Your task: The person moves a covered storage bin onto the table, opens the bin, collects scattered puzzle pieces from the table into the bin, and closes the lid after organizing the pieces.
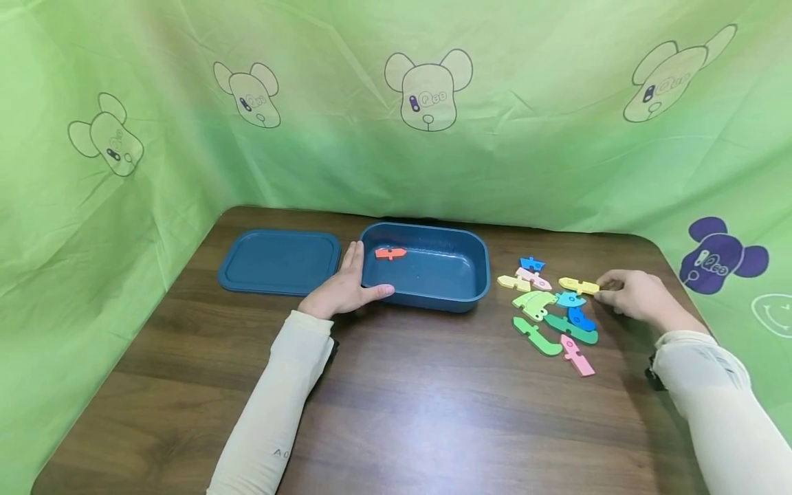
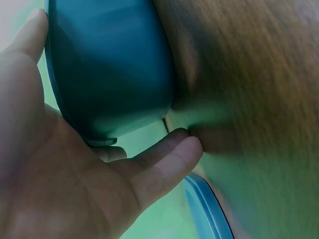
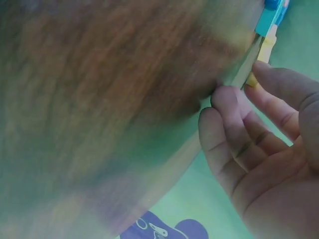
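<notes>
My left hand (image 1: pixel 340 287) rests against the near left corner of a blue plastic box (image 1: pixel 427 302), its fingers straight along the left side and its thumb at the front rim. In the left wrist view the thumb touches the box (image 2: pixel 114 59). One orange puzzle piece (image 1: pixel 390 254) lies inside. Over at the right, my right hand (image 1: pixel 634 297) pinches the end of a yellow puzzle piece (image 1: pixel 578 287) between thumb and forefinger; the right wrist view shows part of that yellow piece (image 3: pixel 266 50) beyond the fingertips.
Several flat puzzle pieces lie in a loose group beside the yellow one, among them a green strip (image 1: pixel 537 337), a pink piece (image 1: pixel 577 355) and a frog-like light green head (image 1: pixel 533 304). A blue lid (image 1: pixel 278 261) lies left of the box. Green cloth (image 1: pixel 433 172) hangs behind the wooden table (image 1: pixel 433 412).
</notes>
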